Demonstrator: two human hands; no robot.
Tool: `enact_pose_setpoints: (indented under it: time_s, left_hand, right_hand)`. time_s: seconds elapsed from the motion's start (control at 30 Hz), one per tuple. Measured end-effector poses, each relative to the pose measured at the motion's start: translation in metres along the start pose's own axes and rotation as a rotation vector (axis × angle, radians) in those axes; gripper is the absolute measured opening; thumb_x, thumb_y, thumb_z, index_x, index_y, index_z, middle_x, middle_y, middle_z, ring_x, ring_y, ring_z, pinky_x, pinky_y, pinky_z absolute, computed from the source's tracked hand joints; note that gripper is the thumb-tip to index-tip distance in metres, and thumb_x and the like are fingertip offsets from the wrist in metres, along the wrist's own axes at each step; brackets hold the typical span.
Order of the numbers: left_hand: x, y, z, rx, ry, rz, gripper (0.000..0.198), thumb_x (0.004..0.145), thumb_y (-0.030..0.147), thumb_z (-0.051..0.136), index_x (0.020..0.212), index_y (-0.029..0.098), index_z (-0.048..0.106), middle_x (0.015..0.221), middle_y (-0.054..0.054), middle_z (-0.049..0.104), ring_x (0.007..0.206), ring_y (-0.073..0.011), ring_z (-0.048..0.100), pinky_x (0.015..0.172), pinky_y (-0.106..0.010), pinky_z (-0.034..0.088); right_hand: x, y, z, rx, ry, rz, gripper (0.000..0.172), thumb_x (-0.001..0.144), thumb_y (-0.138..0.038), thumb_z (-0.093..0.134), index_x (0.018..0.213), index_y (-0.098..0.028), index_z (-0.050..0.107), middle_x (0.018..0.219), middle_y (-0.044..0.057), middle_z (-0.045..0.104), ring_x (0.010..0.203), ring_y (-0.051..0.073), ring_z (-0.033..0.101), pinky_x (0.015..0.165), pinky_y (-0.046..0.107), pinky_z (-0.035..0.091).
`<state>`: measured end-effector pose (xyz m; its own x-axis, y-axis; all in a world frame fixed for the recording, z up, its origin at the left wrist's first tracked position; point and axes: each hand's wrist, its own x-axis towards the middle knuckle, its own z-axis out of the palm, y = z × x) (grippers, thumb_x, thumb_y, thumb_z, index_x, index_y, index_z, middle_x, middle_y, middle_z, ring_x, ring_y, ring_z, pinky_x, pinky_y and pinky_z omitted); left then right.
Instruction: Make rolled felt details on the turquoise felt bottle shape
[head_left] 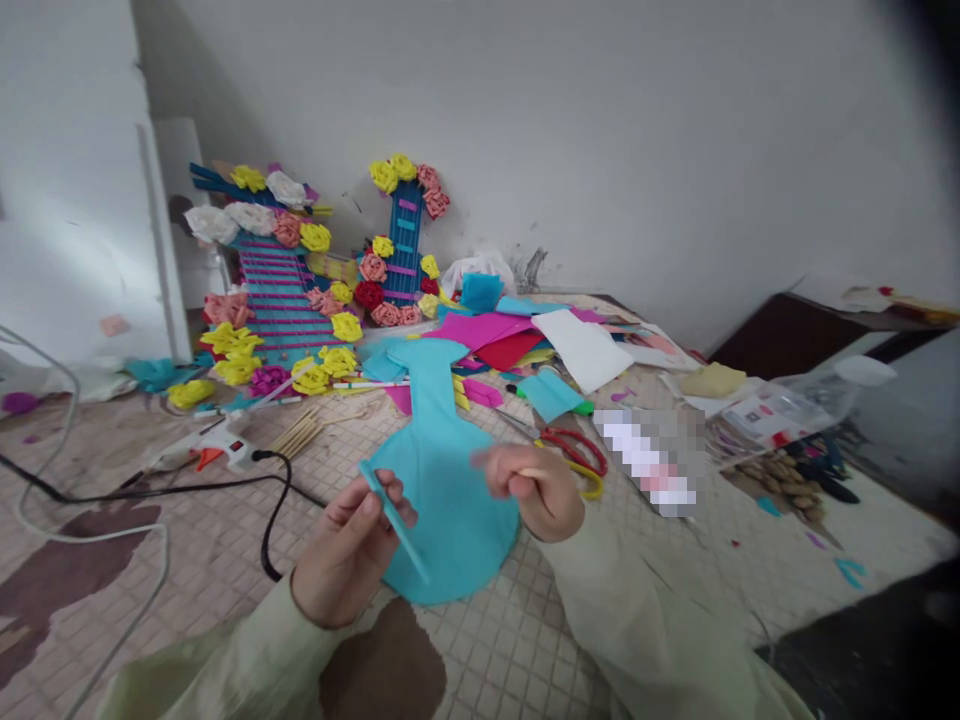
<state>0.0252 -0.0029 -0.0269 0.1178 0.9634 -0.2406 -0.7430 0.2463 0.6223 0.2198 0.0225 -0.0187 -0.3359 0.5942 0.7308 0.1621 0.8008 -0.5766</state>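
Observation:
A thin turquoise paper-wrapped stick (401,530) is pinched between the thumb and fingers of my left hand (356,540), slanting down to the right. Beneath it lies a turquoise shape (450,500) with a round body, a straight neck and a wider top, flat on the table. My right hand (536,485) hovers over the right side of that round part, its fingers curled together and slightly blurred. Whatever those fingers hold, if anything, cannot be made out. Scissors with red and yellow handles (574,455) lie just beyond my right hand.
A white glue gun (217,445) with a black cord (270,520) and wooden skewers (296,432) lie left. Flower-trimmed decorations (281,300) lean on the wall. Coloured paper sheets (502,335) pile up behind. A clear plastic bottle (795,405) lies right.

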Motion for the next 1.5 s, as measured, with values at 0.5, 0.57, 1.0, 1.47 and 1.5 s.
enact_pose_setpoints:
  time_s: [0.5, 0.57, 1.0, 1.47, 1.5]
  left_hand:
    - [-0.002, -0.005, -0.001, 0.092, -0.141, -0.007, 0.026, 0.051, 0.024, 0.080, 0.074, 0.019, 0.070, 0.054, 0.002, 0.060, 0.050, -0.0079, 0.052, 0.050, -0.020, 0.044]
    - [-0.002, -0.006, -0.001, 0.106, -0.130, -0.011, 0.026, 0.051, 0.025, 0.080, 0.074, 0.019, 0.070, 0.054, 0.002, 0.060, 0.050, -0.0080, 0.052, 0.051, -0.020, 0.044]
    - [-0.004, -0.006, 0.002, 0.092, -0.144, -0.040, 0.020, 0.052, 0.021, 0.079, 0.070, 0.020, 0.070, 0.057, 0.000, 0.061, 0.051, -0.0091, 0.051, 0.050, -0.022, 0.043]
    - [-0.003, -0.008, -0.001, 0.073, -0.179, -0.098, 0.020, 0.054, 0.020, 0.078, 0.072, 0.017, 0.070, 0.058, 0.000, 0.060, 0.051, -0.0076, 0.052, 0.050, -0.019, 0.043]
    - [-0.003, -0.008, -0.002, 0.069, -0.170, -0.095, 0.020, 0.053, 0.020, 0.079, 0.071, 0.016, 0.070, 0.058, 0.001, 0.061, 0.051, -0.0074, 0.052, 0.050, -0.019, 0.044]
  right_hand:
    - [-0.003, -0.020, 0.021, -0.142, -0.233, 0.296, 0.005, 0.084, -0.021, 0.044, 0.084, -0.018, 0.048, 0.057, -0.004, 0.049, 0.044, 0.007, 0.039, 0.045, 0.020, 0.031]
    - [-0.002, -0.020, 0.021, -0.168, -0.204, 0.265, 0.006, 0.083, -0.020, 0.044, 0.083, -0.018, 0.050, 0.058, -0.003, 0.051, 0.044, 0.007, 0.040, 0.045, 0.020, 0.031]
    - [-0.002, -0.016, 0.018, -0.219, -0.083, 0.185, 0.007, 0.081, -0.018, 0.047, 0.079, -0.018, 0.053, 0.059, -0.002, 0.053, 0.045, 0.008, 0.041, 0.047, 0.021, 0.034]
    - [-0.003, -0.016, 0.016, -0.218, -0.019, 0.231, 0.004, 0.080, -0.020, 0.048, 0.080, -0.019, 0.053, 0.059, -0.002, 0.053, 0.045, 0.007, 0.040, 0.045, 0.021, 0.034]
    - [-0.003, -0.016, 0.017, -0.219, -0.030, 0.219, 0.004, 0.080, -0.019, 0.049, 0.079, -0.019, 0.053, 0.059, -0.003, 0.053, 0.044, 0.007, 0.040, 0.045, 0.020, 0.034]
